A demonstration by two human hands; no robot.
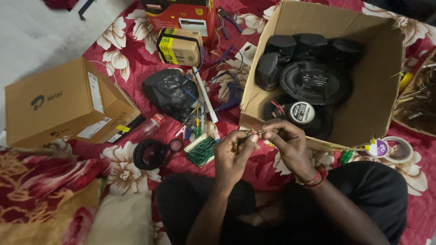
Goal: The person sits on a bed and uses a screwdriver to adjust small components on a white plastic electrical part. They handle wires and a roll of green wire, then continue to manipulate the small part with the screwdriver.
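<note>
Head view: my hands meet at frame centre.
Left hand [232, 152]: pinched shut on thin wire ends [254, 133].
Right hand [286, 140]: pinching the same wire ends.
Speaker box [386, 72]: 1 o'clock.
Green wire coil [201, 151]: 9 o'clock.
Technique: grip close to the tips, I judge.

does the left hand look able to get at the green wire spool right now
Probably yes, once freed: the green wire spool lies on the cloth just beside the left hand with nothing between them, but both hands now pinch a thin wire, the right hand included.
</note>
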